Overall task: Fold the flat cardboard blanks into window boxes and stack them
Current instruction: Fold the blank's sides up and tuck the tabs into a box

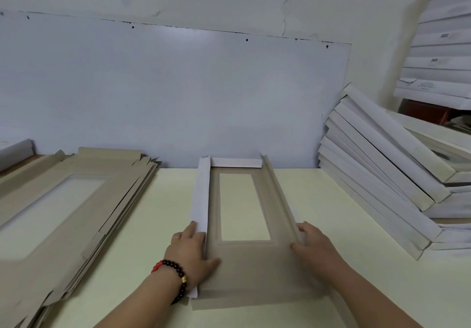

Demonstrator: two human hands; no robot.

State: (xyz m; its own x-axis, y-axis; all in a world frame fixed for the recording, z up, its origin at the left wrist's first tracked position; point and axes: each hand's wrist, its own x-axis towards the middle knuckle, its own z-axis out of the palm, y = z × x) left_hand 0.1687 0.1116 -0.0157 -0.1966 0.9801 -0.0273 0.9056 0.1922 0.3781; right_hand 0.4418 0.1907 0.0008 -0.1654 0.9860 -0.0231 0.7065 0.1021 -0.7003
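Head view: worktop (318,213) carries the flat blanks (63,213) at nine o'clock and the finished stack (382,174) at three. Dead centre, the half-folded box (244,258) runs its long axis twelve-to-six, between both hands. Left hand (190,253) holds up the left wall; right hand (312,246) grips the right wall, equally near.
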